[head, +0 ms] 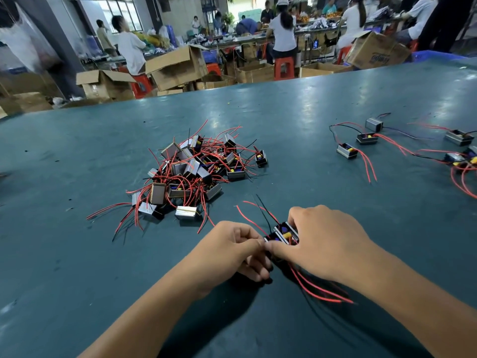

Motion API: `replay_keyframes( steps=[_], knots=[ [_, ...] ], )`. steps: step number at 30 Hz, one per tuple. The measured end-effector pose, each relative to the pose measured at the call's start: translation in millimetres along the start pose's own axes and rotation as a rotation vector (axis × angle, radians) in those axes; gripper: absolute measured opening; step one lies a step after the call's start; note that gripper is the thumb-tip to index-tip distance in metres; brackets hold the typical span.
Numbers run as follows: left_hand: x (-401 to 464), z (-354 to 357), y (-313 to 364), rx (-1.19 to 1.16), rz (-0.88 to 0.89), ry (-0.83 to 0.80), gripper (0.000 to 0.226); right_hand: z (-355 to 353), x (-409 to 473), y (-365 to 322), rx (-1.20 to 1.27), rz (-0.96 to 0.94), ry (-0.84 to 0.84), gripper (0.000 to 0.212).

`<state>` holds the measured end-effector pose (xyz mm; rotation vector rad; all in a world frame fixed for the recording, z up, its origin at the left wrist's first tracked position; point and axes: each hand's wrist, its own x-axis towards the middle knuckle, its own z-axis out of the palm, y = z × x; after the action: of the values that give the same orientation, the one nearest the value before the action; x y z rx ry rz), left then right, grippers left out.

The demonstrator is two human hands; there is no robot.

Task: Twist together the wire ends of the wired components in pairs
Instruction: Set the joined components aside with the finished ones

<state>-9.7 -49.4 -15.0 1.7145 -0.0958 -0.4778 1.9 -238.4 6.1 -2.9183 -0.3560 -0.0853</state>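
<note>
1. I see two small boxed parts [284, 235] side by side on the green table [335, 104], near its front edge, with yellow and blue bits inside and red and black wires trailing out.
2. Left hand [232, 251]: grip curled, pinching at their near edge.
3. Right hand [322, 241]: grip curled over the parts.
4. Heap of parts [191, 174] behind, tangled.

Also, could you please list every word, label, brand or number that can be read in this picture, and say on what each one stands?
No text can be read with certainty.
Tilted cardboard box, far right: dark blue brand print, upside down and blurred, not readable.
Open cardboard box, far left: small printed marks on its side, too small to read.
Small metal-cased parts in the pile on the table: no readable marking.
</note>
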Motion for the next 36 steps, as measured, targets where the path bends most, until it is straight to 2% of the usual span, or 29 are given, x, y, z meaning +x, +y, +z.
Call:
replay_keyframes(
  steps=[4, 8, 11, 15, 19, 23, 25, 30, 32, 36],
  knots=[
    [0.4, -0.2, 0.6, 0.041, 0.024, -0.047, 0.022, -6.5, -4.1, -1.1, -0.038, -0.045, -0.035, 0.052],
    [5.2, -1.0, -0.1, 0.171, 0.119, 0.061, 0.022, -11.2, -6.1, -7.9, -0.084, -0.053, -0.064, 0.047],
    [8.3, -8.0, -0.4, 0.245, 0.197, 0.184, 0.018, -26.1, 11.0, 11.2, -0.004, 0.056, -0.017, 0.044],
    [9.8, -11.9, -2.7, 0.426, 0.253, 0.259, 0.020, -50.6, 67.9, 64.5, 0.041, 0.191, 0.172, 0.039],
    [7.0, -10.3, -3.2, 0.611, 0.370, 0.250, 0.019, -55.6, 141.9, 122.8, -0.099, 0.358, 0.141, 0.032],
    [6.4, -13.9, -0.3, 0.671, 0.435, 0.312, 0.018, -49.8, 177.0, 146.7, -0.087, 0.542, 0.137, 0.062],
    [6.7, -16.1, 1.0, 0.670, 0.438, 0.331, 0.017, -43.7, 180.9, 137.8, -0.146, 0.505, 0.225, 0.062],
    [8.3, -17.4, -0.5, 0.687, 0.454, 0.337, 0.017, -16.0, 167.6, 73.3, -0.095, 0.132, 0.351, 0.047],
    [9.2, -19.1, -2.2, 0.701, 0.463, 0.368, 0.016, -3.0, 161.8, 48.9, 0.031, 0.037, 0.301, 0.043],
    [11.8, -31.0, -3.4, 0.701, 0.440, 0.491, 0.013, 19.2, 162.2, 16.9, 0.248, -0.047, 0.062, 0.038]
  ],
)
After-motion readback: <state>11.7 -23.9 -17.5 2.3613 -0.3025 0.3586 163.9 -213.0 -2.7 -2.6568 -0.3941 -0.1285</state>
